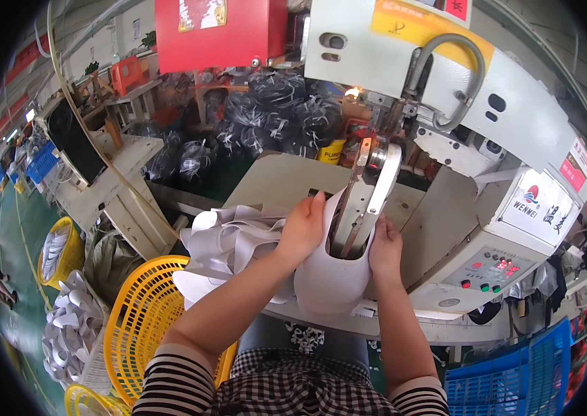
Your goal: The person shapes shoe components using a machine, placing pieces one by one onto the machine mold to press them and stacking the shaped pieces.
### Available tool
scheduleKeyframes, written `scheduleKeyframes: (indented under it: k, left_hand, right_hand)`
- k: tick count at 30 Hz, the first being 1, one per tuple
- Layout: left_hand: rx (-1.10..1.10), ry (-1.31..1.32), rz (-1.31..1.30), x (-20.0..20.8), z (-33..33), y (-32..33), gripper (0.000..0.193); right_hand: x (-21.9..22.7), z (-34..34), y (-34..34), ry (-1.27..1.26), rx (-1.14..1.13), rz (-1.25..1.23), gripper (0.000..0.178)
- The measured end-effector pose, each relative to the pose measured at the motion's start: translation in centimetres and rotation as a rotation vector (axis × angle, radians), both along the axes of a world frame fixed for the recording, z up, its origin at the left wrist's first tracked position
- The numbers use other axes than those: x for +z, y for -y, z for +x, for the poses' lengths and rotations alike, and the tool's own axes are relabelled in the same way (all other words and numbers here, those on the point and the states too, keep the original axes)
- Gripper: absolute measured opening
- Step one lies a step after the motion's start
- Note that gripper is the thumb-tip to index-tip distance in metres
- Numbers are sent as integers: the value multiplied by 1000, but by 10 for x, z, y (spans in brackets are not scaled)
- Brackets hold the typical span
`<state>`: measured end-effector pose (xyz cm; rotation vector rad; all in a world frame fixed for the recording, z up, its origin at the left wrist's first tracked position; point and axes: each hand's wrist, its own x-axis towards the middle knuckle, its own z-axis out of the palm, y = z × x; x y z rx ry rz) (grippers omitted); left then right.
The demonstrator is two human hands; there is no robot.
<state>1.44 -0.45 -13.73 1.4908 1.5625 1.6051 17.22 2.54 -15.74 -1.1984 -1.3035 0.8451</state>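
Observation:
A white shoe upper (331, 284) is fitted around the narrow metal arm (356, 208) of a large pale machine (439, 256), its rounded end toward me. My left hand (304, 232) grips the upper's left edge, thumb pointing up along it. On the opposite side, my right hand (385, 251) closes on the right edge, close beside the arm; some of its fingers are hidden behind the material. Left of the upper, a heap of similar white uppers (227, 239) lies on the worktable (272, 177), partly behind my left forearm.
A yellow basket (144, 319) stands at my left, with more white pieces (75, 326) beyond it. Blue crates (508, 378) are at the lower right. The machine's control panel (494, 269) faces me at right. Black bundled bags (272, 111) are piled behind the table.

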Motion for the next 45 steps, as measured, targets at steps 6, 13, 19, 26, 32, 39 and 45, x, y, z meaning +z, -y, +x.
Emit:
scheduleKeyframes:
  k: [6, 13, 19, 26, 32, 39, 45]
  left_hand:
    - [119, -209, 44, -24, -3, -22, 34]
    - [186, -493, 105, -19, -6, 45, 25]
    - [223, -544, 190, -24, -92, 128, 16]
    - [120, -713, 18, -36, -122, 164, 30]
    - [302, -916, -28, -83, -115, 168, 18]
    - [368, -644, 231, -128, -115, 195, 22]
    - [325, 25, 193, -121, -116, 180, 26]
  right_hand:
    - [3, -3, 1, 346, -45, 12, 40]
    - [-38, 27, 49, 297, -5, 170, 20]
    - [-29, 30, 126, 356, 421, 634, 15]
    - [-6, -82, 138, 678, 741, 717, 23]
    - [-2, -121, 105, 1099, 699, 843, 22]
    - [51, -111, 75, 885, 353, 759, 26]
    - [8, -109, 93, 1192, 641, 780, 16]
